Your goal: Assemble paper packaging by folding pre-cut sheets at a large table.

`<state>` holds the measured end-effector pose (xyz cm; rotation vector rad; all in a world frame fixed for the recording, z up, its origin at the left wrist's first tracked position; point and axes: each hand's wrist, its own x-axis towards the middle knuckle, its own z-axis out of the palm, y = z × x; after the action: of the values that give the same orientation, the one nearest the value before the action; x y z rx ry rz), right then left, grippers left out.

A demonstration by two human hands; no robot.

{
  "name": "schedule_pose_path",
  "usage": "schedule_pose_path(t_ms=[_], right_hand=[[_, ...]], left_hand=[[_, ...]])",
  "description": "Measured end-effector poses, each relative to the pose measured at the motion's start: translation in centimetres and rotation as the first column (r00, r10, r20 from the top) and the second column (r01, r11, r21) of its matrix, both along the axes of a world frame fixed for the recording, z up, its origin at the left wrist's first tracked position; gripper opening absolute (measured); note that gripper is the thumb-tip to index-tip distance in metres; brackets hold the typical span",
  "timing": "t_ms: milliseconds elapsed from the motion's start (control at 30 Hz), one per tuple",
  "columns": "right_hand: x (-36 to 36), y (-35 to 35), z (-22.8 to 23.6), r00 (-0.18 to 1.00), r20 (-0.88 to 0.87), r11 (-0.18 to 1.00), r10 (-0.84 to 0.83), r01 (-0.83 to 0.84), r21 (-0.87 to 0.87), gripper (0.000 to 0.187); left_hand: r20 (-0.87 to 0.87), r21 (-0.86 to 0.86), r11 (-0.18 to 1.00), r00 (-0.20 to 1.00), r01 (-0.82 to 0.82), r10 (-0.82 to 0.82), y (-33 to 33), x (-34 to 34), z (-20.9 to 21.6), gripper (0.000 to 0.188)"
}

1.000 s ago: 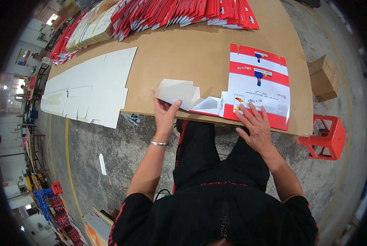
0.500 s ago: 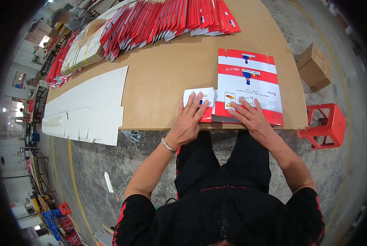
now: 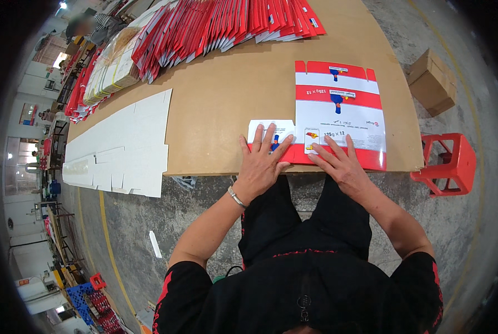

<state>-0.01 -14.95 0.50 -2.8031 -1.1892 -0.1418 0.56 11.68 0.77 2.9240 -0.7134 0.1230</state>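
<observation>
A flat red-and-white printed carton sheet (image 3: pixel 338 119) lies at the near edge of the table, with blue figures on its panels. My left hand (image 3: pixel 263 164), a silver bracelet at its wrist, rests with fingers spread on the carton's smaller left flap (image 3: pixel 285 129). Its thumb reaches the red strip along the near edge. Flat on the lower part of the main panel is my right hand (image 3: pixel 341 167), fingers apart. Neither hand grips anything. The palms cover part of the carton's near edge.
Many folded red-and-white cartons (image 3: pixel 227 28) stand in a leaning row at the far side. White card sheets (image 3: pixel 121 142) lie on the left, near a strapped bundle (image 3: pixel 112 72). A cardboard box (image 3: pixel 431 83) and a red stool (image 3: pixel 449 167) are on the floor right of the table (image 3: pixel 215 111).
The left flap, earlier tilted with a gap beside the main panel, now lies flat against it. My left hand has shifted slightly right with its fingers wider; my right hand has barely moved.
</observation>
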Motion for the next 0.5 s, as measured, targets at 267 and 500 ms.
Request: schedule_pose_path(t_ms=[267, 500], right_hand=[[0.04, -0.26, -0.06, 0.999, -0.016, 0.999, 0.046, -0.046, 0.019, 0.067], [0.23, -0.15, 0.57, 0.997, -0.066, 0.999, 0.049, -0.047, 0.026, 0.067]], left_hand=[[-0.014, -0.053, 0.998, 0.999, 0.033, -0.034, 0.13, -0.07, 0.30, 0.058], [-0.028, -0.095, 0.995, 0.999, 0.022, -0.025, 0.36, 0.32, -0.06, 0.057]])
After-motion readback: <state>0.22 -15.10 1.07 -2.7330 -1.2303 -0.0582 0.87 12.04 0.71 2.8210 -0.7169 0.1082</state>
